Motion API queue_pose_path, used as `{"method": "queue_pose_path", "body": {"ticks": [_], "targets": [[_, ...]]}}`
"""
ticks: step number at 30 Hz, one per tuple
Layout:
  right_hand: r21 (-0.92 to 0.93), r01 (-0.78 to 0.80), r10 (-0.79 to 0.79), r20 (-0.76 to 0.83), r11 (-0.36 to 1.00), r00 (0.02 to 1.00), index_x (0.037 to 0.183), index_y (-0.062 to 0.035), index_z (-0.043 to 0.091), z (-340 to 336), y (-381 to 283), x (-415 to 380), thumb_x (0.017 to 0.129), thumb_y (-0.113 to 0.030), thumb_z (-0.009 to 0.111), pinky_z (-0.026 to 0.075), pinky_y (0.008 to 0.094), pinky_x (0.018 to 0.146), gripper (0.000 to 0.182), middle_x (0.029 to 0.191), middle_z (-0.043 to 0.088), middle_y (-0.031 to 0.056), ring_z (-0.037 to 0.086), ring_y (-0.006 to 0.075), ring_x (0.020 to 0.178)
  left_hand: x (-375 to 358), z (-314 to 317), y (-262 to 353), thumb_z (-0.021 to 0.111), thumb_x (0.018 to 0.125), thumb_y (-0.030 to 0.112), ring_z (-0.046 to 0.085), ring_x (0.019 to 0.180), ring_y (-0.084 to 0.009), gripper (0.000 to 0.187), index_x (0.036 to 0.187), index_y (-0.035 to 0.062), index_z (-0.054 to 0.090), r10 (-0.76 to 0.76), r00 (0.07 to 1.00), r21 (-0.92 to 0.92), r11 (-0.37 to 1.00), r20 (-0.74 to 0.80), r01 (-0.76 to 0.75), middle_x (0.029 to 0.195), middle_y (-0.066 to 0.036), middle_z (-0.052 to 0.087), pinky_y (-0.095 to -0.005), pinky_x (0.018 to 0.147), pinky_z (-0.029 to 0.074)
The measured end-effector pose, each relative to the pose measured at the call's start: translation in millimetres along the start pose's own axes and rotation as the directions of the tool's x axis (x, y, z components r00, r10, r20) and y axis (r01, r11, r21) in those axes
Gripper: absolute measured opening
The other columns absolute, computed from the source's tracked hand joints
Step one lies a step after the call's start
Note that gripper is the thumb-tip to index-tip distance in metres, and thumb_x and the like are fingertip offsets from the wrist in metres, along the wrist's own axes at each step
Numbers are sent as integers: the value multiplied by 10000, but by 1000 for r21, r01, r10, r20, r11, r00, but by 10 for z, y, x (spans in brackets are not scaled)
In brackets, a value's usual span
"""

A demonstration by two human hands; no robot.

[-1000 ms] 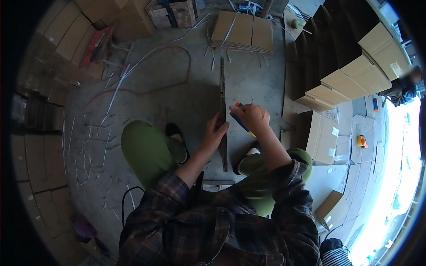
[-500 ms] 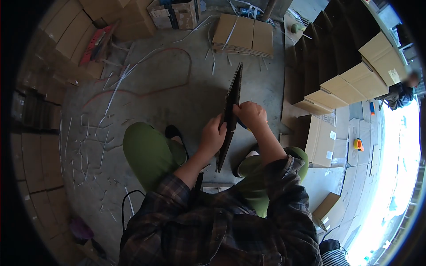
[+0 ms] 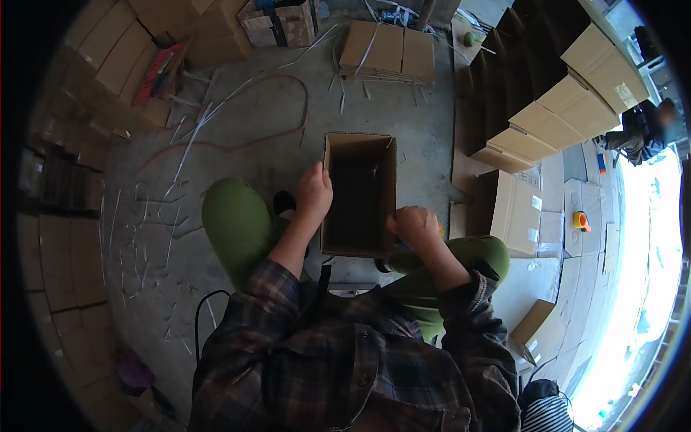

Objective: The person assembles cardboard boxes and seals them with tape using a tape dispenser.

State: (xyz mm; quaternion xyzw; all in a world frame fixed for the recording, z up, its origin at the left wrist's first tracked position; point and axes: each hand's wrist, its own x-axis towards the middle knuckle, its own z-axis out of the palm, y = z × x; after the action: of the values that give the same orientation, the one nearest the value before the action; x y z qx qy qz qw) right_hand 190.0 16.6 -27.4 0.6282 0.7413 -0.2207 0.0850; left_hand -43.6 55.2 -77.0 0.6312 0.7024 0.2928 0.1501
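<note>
A cardboard box [image 3: 358, 250], spread into a rectangular shape with its near end open, hangs between my knees. Its inside is dark, and whether the far end is closed I cannot tell. My left hand [image 3: 315, 191] grips the left wall near its upper half. On the right wall, lower down, my right hand [image 3: 415, 228] is closed round the edge. A small coloured object beside the right hand is mostly hidden by it.
Flat cardboard sheets [image 3: 389, 52] lie stacked ahead. Open boxes [image 3: 530, 144] stand in a row at the right, with an orange tape dispenser [image 3: 581, 222] beyond. White straps [image 3: 188, 155] litter the left floor. Another person [image 3: 644, 133] is at far right.
The flat folded cardboard has opened into a box. My left hand has moved left and up, and my right hand has moved down along the box's right side.
</note>
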Motion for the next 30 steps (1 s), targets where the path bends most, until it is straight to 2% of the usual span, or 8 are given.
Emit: {"method": "queue_pose_path", "body": {"ticks": [6, 11, 14, 16, 24, 26, 28, 30], "targets": [[-21, 58, -56, 63, 998, 996, 780, -86, 725, -25, 28, -20, 878, -410, 460, 539, 447, 723, 430, 768, 686, 142, 676, 334, 761, 69, -77, 48, 488, 939, 177, 619, 899, -413, 296, 1123, -38, 573, 23, 999, 23, 999, 37, -24, 997, -239, 640, -480, 793, 506], [-47, 99, -97, 44, 994, 994, 751, -92, 723, 129, -86, -94, 873, -408, 458, 541, 445, 690, 430, 709, 673, 149, 675, 335, 709, 60, 23, -55, 503, 940, 197, 621, 932, -393, 307, 1175, 7, 562, -27, 999, 60, 998, -32, 29, 1045, -209, 637, -467, 800, 507], [15, 78, -79, 67, 997, 995, 742, -88, 718, 155, -174, -167, 875, -411, 461, 542, 444, 672, 433, 692, 667, 156, 675, 334, 689, -54, -103, -83, 522, 940, 219, 622, 953, -372, 335, 1222, 40, 547, 63, 997, 43, 997, -39, -61, 1089, -190, 625, -455, 798, 510], [-4, 50, -50, -23, 999, 998, 706, -71, 700, 151, -231, -185, 886, -397, 488, 546, 398, 628, 428, 686, 676, 133, 688, 290, 686, -67, -166, -95, 529, 940, 217, 615, 972, -386, 352, 1241, 36, 543, 39, 999, 46, 998, -18, -38, 1096, -204, 625, -451, 825, 502], [-28, -25, 23, -59, 999, 998, 743, -79, 704, 136, -196, -44, 890, -430, 479, 546, 415, 641, 442, 704, 678, 144, 685, 311, 688, -210, -324, 192, 601, 899, 216, 583, 1005, -348, 441, 1301, 61, 508, 69, 998, 88, 994, -3, -68, 1146, -146, 554, -437, 827, 504], [-3, -21, 21, -74, 1000, 997, 727, -77, 710, 160, -177, -39, 890, -443, 461, 542, 439, 657, 471, 689, 667, 157, 677, 330, 686, -261, -462, 361, 661, 854, 242, 547, 1067, -312, 497, 1292, 50, 523, 398, 914, 153, 911, -78, -383, 1168, -125, 535, -422, 885, 477], [11, -30, 30, -94, 1000, 995, 722, -71, 708, 152, -188, -43, 888, -438, 473, 543, 439, 661, 466, 694, 669, 161, 679, 330, 692, -538, -586, 537, 684, 829, 257, 533, 1090, -289, 496, 1260, 47, 553, 484, 864, -72, 875, 137, -478, 1156, -118, 546, -420, 933, 443], [14, -29, 30, -93, 999, 995, 724, -69, 708, 147, -184, -46, 887, -433, 478, 543, 441, 660, 460, 692, 667, 164, 678, 334, 689, -990, -608, 573, 688, 819, 253, 570, 1009, -274, 349, 1116, 78, 635, 527, 781, -69, 840, 335, -538, 1083, -88, 585, -412, 865, 453]]}}
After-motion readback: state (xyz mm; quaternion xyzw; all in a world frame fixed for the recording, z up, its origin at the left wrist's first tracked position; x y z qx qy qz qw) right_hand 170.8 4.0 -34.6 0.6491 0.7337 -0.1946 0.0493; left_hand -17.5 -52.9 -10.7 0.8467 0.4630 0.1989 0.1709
